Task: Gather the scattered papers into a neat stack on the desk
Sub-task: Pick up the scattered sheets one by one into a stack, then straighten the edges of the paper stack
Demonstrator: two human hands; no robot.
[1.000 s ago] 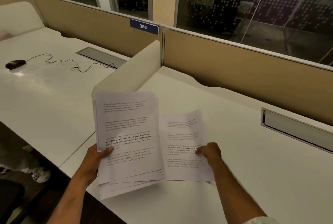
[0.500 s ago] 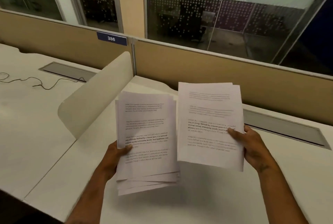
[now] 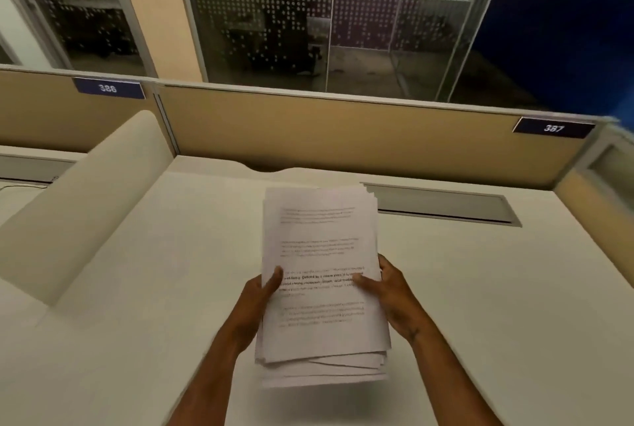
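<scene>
1. Papers (image 3: 322, 274): one bundle of printed sheets, held in the air above the desk (image 3: 480, 288), not resting on it. A faint shadow lies on the desk below the bundle's lower edge.
2. Bundle alignment: rough. Lower edges fan out unevenly; several sheet corners stick out at the upper right as well. Print on the top sheet is blurred and unreadable.
3. Left hand (image 3: 260, 291): clamped on the left edge of the papers, thumb lying across the top sheet, fingers hidden behind the bundle.
4. Right hand (image 3: 387, 288): clamped on the right edge of the papers, thumb on the top sheet, level with the left thumb; fingers wrap behind.
5. Cable tray cover (image 3: 442, 202): grey, recessed in the desk, beyond the papers and to their right; the bundle's upper right corner overlaps its near end in view.
6. Side divider (image 3: 85, 199): cream, rounded panel, well to the left of the papers.
7. Back partition (image 3: 343, 130): tan, beyond the papers, carrying label 386 (image 3: 108, 88) to the upper left and label 387 (image 3: 553, 128) to the upper right.
</scene>
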